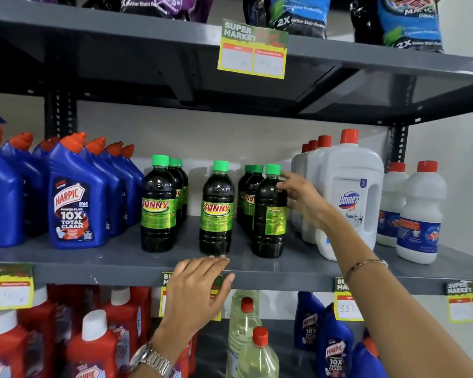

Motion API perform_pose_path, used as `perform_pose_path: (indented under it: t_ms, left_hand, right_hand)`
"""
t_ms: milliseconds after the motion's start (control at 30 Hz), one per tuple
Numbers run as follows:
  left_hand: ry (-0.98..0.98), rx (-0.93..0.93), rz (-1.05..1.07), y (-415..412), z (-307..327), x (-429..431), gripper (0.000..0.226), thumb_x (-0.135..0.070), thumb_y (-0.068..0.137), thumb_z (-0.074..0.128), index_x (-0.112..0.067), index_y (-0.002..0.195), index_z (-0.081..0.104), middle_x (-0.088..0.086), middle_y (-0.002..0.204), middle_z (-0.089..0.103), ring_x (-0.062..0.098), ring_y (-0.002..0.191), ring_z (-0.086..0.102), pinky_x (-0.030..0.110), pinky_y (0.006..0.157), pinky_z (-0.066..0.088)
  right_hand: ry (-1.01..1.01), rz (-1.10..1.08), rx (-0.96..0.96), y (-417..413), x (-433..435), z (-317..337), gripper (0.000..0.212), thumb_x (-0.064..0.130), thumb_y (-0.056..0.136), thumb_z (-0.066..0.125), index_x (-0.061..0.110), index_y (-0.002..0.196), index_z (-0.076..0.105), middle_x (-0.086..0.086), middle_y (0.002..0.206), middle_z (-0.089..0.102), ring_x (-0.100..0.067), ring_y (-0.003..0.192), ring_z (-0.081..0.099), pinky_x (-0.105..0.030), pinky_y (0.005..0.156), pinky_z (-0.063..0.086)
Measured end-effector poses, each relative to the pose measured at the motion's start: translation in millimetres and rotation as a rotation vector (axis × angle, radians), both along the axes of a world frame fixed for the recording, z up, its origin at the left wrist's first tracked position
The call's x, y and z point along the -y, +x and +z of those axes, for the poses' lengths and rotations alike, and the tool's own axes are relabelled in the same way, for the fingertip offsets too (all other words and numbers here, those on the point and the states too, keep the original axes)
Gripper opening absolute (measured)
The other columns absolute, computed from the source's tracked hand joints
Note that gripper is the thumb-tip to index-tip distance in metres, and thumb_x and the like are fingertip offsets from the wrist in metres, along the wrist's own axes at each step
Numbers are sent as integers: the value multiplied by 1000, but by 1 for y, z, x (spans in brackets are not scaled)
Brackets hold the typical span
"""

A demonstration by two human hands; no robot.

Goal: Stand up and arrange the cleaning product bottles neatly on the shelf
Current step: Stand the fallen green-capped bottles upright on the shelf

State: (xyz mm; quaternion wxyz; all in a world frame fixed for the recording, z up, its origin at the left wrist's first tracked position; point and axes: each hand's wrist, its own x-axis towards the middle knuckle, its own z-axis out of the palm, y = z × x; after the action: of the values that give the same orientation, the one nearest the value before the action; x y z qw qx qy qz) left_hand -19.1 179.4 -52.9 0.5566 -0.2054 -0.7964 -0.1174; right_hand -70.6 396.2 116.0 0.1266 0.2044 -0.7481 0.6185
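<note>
On the grey metal middle shelf (115,261), dark glossy plastic bottles with green screw caps and green-yellow "Sunny" labels stand upright in three short files running front to back. At the head of the right-hand file is the front right Sunny bottle (270,211), its label turned sideways so the brand name faces away. The right hand (302,196) reaches in from the right, fingers spread against that bottle's shoulder and neck, touching it without a full wrap. The middle Sunny bottle (216,208) stands alone near the shelf's front edge, and the left Sunny bottle (158,204) heads its own file, both with labels facing forward.

The left hand (200,285) rests with its fingers curved loosely over the shelf's front lip, just below the middle bottle, covering part of a yellow price tag; whether it holds anything I cannot tell. A metal watch sits on that wrist and a thin bracelet on the other.

Just right of the reaching hand, the large white Domex jug (350,197) with a red cap and moulded handle stands close, its forearm-side face partly hidden. Further right are smaller white bottles (418,214) with red caps. To the left crowd blue angled-neck Harpic bottles (75,203) with red caps.
</note>
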Motion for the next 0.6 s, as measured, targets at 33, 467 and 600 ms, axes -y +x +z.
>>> perform_pose_path:
  t_ms: [33,467,600]
  left_hand:
    - [-3,9,1,0,0,0,30,-41,86,51,-21,98,72,-11,99,71,6,92,64,23,83,38]
    - [-1,32,-6,1,0,0,33,-42,86,50,-21,98,72,-10,100,71,7,93,65,23,85,38]
    - [-3,45,-6,2,1,1,34,-42,86,49,-22,100,72,-10,101,71,6,94,64,23,86,37]
  right_hand:
    - [51,25,14,-1,-1,3,40,8,84,51,12,124,54,-7,110,62,-18,102,55,-29,81,44]
    - [265,-295,-42,1,4,11,67,45,66,78,11,114,46,-3,105,56,-19,97,59,-40,86,51]
    - [48,-97,54,8,-4,18,35,27,79,64,24,113,54,-5,115,59,-20,107,54,-38,92,44]
